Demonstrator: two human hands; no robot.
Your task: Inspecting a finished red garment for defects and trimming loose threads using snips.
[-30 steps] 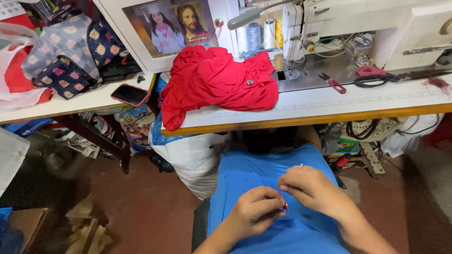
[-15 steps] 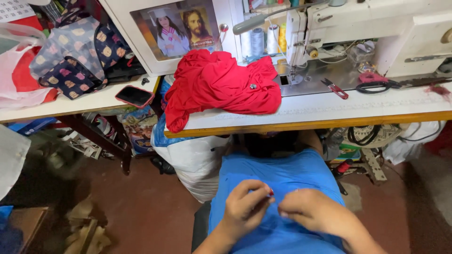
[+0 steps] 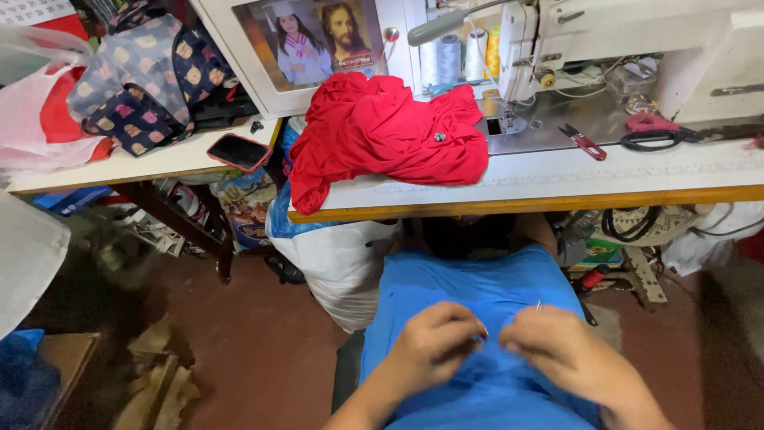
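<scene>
Below the table [image 3: 557,187], both hands pinch the blue cloth [image 3: 477,295] on the lap, left hand [image 3: 434,346] and right hand [image 3: 569,358] each in a narrow grip, fingertips nearly touching; the hand work looks unfinished, the red cloth [image 3: 382,131] waiting on the table.

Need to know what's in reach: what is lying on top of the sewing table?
On the sewing table lie a crumpled red garment, small red snips, black-handled scissors and the sewing machine. Whatever lies beneath the red garment is covered.
</scene>
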